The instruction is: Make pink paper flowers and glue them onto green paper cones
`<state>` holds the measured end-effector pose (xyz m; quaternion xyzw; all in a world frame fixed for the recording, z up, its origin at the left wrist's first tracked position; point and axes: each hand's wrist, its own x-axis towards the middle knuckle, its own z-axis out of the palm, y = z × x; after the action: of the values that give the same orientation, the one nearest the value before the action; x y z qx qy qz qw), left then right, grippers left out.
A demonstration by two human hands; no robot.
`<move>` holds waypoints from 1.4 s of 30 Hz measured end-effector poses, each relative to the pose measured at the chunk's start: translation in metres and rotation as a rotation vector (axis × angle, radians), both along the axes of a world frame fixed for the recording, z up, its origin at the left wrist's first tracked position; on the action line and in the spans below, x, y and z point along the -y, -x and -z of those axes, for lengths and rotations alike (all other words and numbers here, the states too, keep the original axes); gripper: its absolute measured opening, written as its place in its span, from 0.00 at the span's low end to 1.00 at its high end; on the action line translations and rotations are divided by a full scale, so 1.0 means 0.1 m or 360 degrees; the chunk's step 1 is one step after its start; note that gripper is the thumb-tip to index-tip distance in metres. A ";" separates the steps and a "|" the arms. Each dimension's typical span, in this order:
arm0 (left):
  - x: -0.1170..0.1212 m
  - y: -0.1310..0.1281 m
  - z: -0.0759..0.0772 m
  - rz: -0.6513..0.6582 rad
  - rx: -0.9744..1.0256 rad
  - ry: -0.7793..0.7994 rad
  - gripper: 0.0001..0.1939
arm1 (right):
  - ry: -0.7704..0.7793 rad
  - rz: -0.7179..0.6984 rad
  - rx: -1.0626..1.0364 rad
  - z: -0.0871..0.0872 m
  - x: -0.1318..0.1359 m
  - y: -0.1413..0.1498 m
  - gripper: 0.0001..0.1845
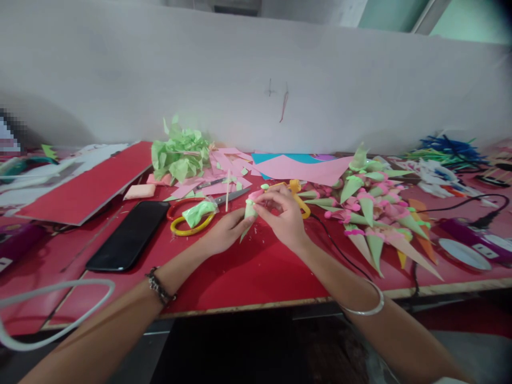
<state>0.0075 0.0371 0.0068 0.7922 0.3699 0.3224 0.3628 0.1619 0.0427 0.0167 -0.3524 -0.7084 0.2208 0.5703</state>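
Note:
In my left hand (228, 230) is a small green paper cone (250, 211) with pink at its top, its tip pointing down and slightly left. The fingers of my right hand (282, 213) pinch at the cone's upper rim, where pink and pale green bits show; exactly what they grip is hidden. Left of my hands lie red-and-yellow handled scissors (188, 230), with a clear packet of light green clay-like material (199, 212) across the handles. A thin pale stick (227, 191) is beside the blades. Behind my right hand is a yellow glue gun (295, 186).
Many similar paper cones (366, 205) are heaped at right. A black phone (128, 234) lies at left, near a red board (88, 184). Crumpled green paper (180, 152) and pink sheets (304, 169) line the back. A black cable (340, 248) crosses the red table (256, 282).

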 end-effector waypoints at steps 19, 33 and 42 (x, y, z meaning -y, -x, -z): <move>0.01 -0.01 -0.02 -0.0251 0.0358 0.0476 0.14 | 0.0141 -0.0041 -0.0303 0.02 -0.02 0.02 0.06; -0.11 0.07 -0.05 -0.0041 0.1469 0.1460 0.14 | 0.0121 0.0010 0.0419 0.11 -0.01 0.05 0.09; -0.05 0.00 -0.04 -0.0014 0.1399 0.1327 0.10 | -0.0052 0.0212 0.0353 0.06 -0.03 0.03 0.04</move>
<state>0.0071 0.0424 0.0107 0.3742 0.2838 0.4490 0.7601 0.1591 0.0453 0.0104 -0.4115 -0.7458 0.1304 0.5075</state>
